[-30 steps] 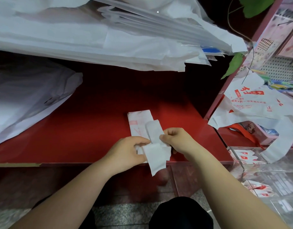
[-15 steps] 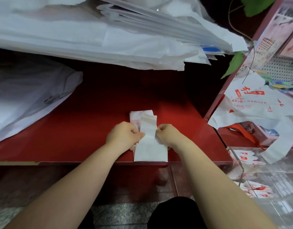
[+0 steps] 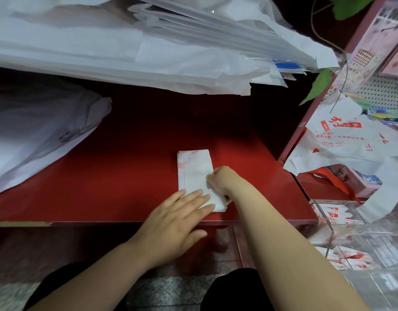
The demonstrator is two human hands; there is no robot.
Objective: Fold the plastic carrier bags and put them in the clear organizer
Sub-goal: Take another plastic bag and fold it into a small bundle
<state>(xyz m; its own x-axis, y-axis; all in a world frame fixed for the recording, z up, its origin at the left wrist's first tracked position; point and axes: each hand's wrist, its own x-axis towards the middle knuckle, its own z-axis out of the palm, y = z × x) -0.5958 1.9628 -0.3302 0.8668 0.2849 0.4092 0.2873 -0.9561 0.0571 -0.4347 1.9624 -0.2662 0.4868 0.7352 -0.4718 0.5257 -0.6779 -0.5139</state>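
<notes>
A white carrier bag folded into a narrow strip (image 3: 194,171) lies flat on the red shelf (image 3: 126,176), near its front edge. My left hand (image 3: 175,223) lies with straight fingers on the strip's near end, pressing it down. My right hand (image 3: 222,180) is curled at the strip's right edge, fingers pinching the plastic. The clear organizer (image 3: 359,241) stands at the lower right, with several folded red-printed bags in its compartments. An unfolded white bag with red print (image 3: 344,142) hangs over the right side above it.
A thick stack of large white bags (image 3: 148,48) overhangs the shelf from above. Another white bag pile (image 3: 36,135) fills the shelf's left part. A red upright post (image 3: 305,122) bounds the shelf on the right, with green leaves (image 3: 317,84) by it.
The folded-over flap that both hands held up is now laid flat on the strip. My left hand opened and moved to the near end; my right hand stayed at the right edge.
</notes>
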